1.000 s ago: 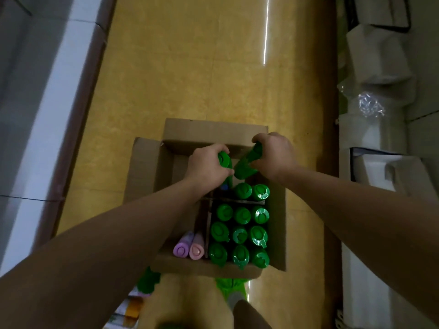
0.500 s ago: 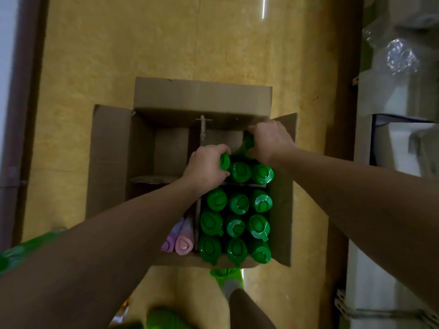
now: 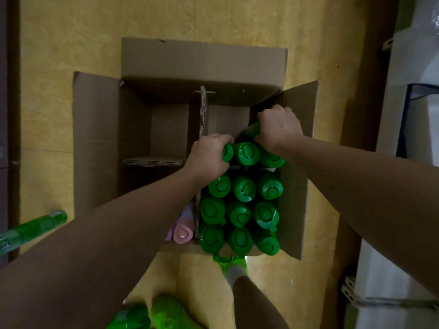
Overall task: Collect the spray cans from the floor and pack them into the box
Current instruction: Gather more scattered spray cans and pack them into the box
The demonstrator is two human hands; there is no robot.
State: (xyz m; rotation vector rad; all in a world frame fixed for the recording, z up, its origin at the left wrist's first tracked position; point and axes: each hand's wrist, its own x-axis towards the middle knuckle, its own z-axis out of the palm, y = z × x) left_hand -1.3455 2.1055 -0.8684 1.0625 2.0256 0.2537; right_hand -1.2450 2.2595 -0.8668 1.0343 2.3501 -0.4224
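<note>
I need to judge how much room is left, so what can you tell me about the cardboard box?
The cardboard box is plain brown corrugated board, standing open on the yellow floor with its flaps folded outward. Cardboard dividers split it into compartments. The near right one is full of upright green-capped spray cans; two pink-capped cans stand near left. The far left compartment looks empty. Both hands, left hand and right hand, work cans into the far right one.

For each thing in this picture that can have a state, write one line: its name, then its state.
cardboard box: flaps open, partly filled.
green cans in box: upright, capped, packed in rows.
pink can: in left compartment, capped.
left hand: gripping a green can.
right hand: gripping a tilted green can.
green can on floor: lying down, unpacked.
</note>
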